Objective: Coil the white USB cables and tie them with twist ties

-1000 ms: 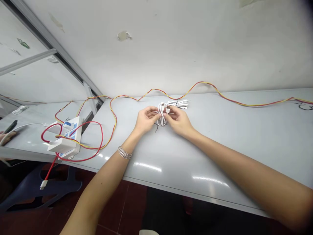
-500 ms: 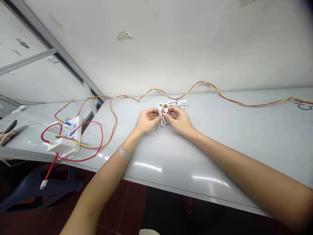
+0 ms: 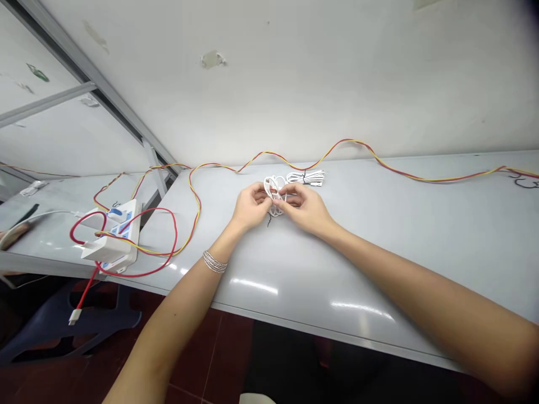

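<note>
Near the back of the grey table [image 3: 421, 235], both hands hold a white coiled charging cable [image 3: 269, 185]. My left hand [image 3: 251, 207] is closed on its left side, thumb against the loops. From the right, my right hand [image 3: 306, 209] pinches the loops with thumb and fingers. The coil looks loosened, its loops spread between the hands; the fingers hide part of it. Just behind my right hand lies another white cable bundle [image 3: 314, 178], bound with a black tie. A short black twist tie [image 3: 269, 220] rests in front of the held coil.
A twisted red and yellow wire [image 3: 269, 152] runs along the wall side. At left, a white power strip [image 3: 130, 247] holds plugs, with a red cable [image 3: 172, 216] looping around it. A metal frame [image 3: 96, 90] stands beyond; another person's hand [image 3: 17, 233] shows at far left.
The held cable's loops have spread out and shifted slightly left. Its connectors, plain to see before, are now mostly hidden. Both hands have stayed nearly in place.
</note>
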Demonstrator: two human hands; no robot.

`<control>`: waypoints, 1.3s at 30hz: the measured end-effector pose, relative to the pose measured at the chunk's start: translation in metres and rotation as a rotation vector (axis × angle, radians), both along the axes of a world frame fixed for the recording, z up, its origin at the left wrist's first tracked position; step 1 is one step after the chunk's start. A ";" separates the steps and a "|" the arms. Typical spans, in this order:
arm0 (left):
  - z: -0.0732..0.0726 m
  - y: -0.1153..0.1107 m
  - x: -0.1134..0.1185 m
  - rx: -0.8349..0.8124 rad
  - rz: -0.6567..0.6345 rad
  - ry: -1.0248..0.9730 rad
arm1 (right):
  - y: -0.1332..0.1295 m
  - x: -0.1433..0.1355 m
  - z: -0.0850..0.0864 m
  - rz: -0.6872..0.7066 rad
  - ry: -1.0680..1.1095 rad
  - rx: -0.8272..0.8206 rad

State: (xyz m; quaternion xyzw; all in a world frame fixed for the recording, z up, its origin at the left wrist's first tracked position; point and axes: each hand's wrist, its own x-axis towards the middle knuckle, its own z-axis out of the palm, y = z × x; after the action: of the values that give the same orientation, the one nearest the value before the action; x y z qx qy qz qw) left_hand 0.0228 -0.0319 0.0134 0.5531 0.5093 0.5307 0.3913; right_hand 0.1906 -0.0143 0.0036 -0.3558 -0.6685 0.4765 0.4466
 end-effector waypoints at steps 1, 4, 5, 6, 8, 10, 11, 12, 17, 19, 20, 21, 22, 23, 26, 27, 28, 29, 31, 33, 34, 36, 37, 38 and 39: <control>0.000 0.000 0.000 0.001 0.004 0.009 | 0.000 0.000 0.000 -0.005 -0.007 0.002; 0.000 0.000 0.000 0.004 0.024 0.029 | 0.000 0.000 0.000 -0.006 -0.038 0.010; 0.000 0.000 0.001 0.005 0.032 0.034 | 0.000 0.000 0.000 -0.004 -0.051 0.011; 0.000 -0.001 0.001 0.005 0.039 0.040 | 0.001 0.000 -0.001 -0.004 -0.067 0.016; 0.000 -0.001 0.001 0.007 0.044 0.050 | 0.001 0.000 -0.002 -0.003 -0.088 0.032; 0.000 -0.001 0.000 0.005 0.047 0.052 | 0.001 0.000 -0.002 -0.001 -0.083 0.044; 0.000 -0.001 0.000 0.001 0.049 0.049 | 0.001 0.000 -0.002 0.001 -0.079 0.046; -0.001 -0.001 0.000 -0.006 0.050 0.046 | 0.001 0.000 -0.003 0.005 -0.078 0.047; -0.002 -0.001 -0.001 -0.031 -0.008 0.047 | 0.004 -0.001 -0.005 -0.001 -0.074 0.042; -0.001 -0.001 -0.001 -0.042 -0.024 0.028 | 0.006 -0.002 -0.008 -0.014 -0.030 0.011; -0.001 -0.001 0.000 -0.048 -0.025 0.011 | 0.007 -0.002 -0.009 -0.024 0.003 -0.006; 0.000 -0.001 0.000 -0.051 -0.023 -0.005 | 0.009 -0.002 -0.011 -0.033 0.042 -0.022; 0.000 -0.001 0.000 -0.049 -0.017 -0.017 | 0.009 -0.003 -0.012 -0.039 0.083 -0.039; 0.000 0.000 0.001 -0.045 -0.007 -0.026 | 0.010 -0.003 -0.012 -0.041 0.118 -0.055; 0.002 0.001 0.001 -0.031 0.024 -0.052 | 0.009 -0.003 -0.010 -0.022 0.139 -0.089; 0.002 0.001 0.001 -0.028 0.026 -0.064 | 0.008 -0.003 -0.009 -0.015 0.125 -0.088; 0.003 0.001 0.000 -0.028 0.022 -0.078 | 0.007 -0.003 -0.008 -0.013 0.109 -0.081; 0.004 0.001 0.000 -0.029 0.014 -0.094 | 0.006 -0.002 -0.006 -0.017 0.094 -0.072; 0.006 0.000 0.000 -0.026 -0.011 -0.121 | 0.005 -0.002 -0.005 -0.030 0.076 -0.062; 0.008 -0.001 0.001 -0.009 -0.027 -0.126 | 0.007 -0.002 -0.007 -0.034 0.091 -0.067; 0.009 -0.002 0.001 -0.001 -0.027 -0.120 | 0.008 -0.002 -0.008 -0.031 0.109 -0.075; 0.010 -0.003 0.002 0.004 -0.005 -0.106 | 0.010 -0.003 -0.011 -0.027 0.153 -0.096; 0.010 -0.003 0.002 0.000 0.014 -0.103 | 0.011 -0.003 -0.012 -0.030 0.165 -0.106; 0.009 -0.003 0.002 -0.006 0.032 -0.104 | 0.012 -0.003 -0.014 -0.035 0.170 -0.115; 0.009 -0.002 0.002 -0.012 0.046 -0.105 | 0.013 -0.003 -0.014 -0.039 0.172 -0.121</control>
State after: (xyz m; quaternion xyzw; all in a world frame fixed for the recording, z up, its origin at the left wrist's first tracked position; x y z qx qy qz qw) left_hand 0.0248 -0.0343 0.0223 0.5103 0.5038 0.5648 0.4084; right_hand 0.1877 -0.0015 -0.0105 -0.3528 -0.5905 0.5362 0.4892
